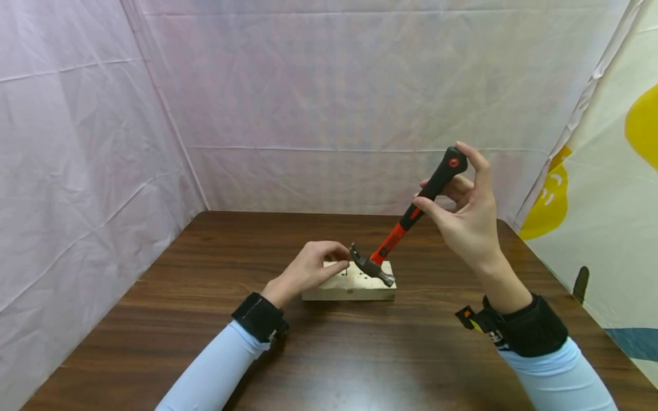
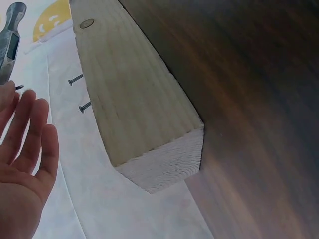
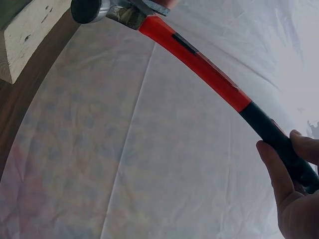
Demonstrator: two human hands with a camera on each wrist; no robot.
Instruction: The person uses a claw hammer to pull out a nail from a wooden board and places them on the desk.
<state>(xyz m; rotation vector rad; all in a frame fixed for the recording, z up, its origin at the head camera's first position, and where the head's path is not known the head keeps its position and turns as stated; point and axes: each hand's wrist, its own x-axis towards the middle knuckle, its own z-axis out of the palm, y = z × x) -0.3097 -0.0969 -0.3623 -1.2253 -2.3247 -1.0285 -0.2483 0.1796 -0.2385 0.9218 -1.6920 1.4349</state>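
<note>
My right hand (image 1: pixel 470 220) holds a claw hammer (image 1: pixel 393 237) by its black grip, thumb on one side and fingers on the other. The hammer slants down to the left, its metal head overlapping the wooden block (image 1: pixel 334 293) in the head view. Close beside the claw, the thumb and fingertips of my left hand (image 1: pixel 311 267) come together over the block. A small dark nail tip (image 2: pixel 19 87) pokes out from those fingertips in the left wrist view; the rest of it is hidden. Two nails (image 2: pixel 85 107) stand partly out of the block's top.
The block lies on a brown wooden table (image 1: pixel 195 308), with small dark holes in its top. White cloth (image 1: pixel 329 103) hangs behind and at the left, and a cloth with yellow shapes (image 1: pixel 547 200) hangs at the right.
</note>
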